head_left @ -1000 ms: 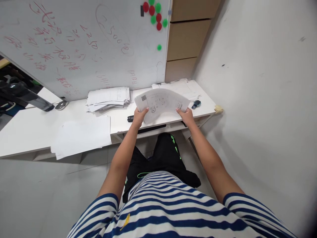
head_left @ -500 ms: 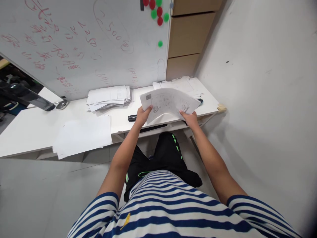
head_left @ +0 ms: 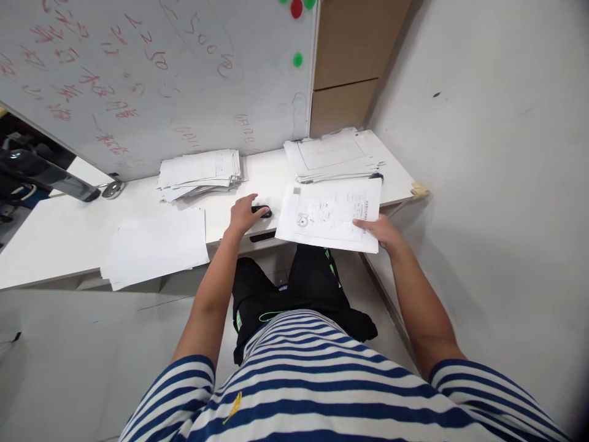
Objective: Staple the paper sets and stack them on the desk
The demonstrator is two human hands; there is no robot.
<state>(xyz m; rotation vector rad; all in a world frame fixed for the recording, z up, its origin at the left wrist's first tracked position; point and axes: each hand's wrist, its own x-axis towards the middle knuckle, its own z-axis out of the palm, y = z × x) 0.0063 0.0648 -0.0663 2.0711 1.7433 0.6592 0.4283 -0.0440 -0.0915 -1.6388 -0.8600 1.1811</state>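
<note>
My right hand grips the right edge of a printed sheet of paper, thumb on top and fingers hidden beneath. The paper lies nearly flat, its near edge sticking out past the desk front. My left hand is over a black stapler on the desk, fingers apart and thumb stretched across the stapler. Whether the thumb touches it I cannot tell.
A stack of papers sits against the whiteboard, and another paper pile lies at the right. Blank sheets overhang the front edge at left. A computer mouse and bottle stand farther left. A wall bounds the right.
My left hand has let go of the paper and moved left to the stapler. The paper, bent before, is flatter and lower, held by my right hand alone, which has shifted right.
</note>
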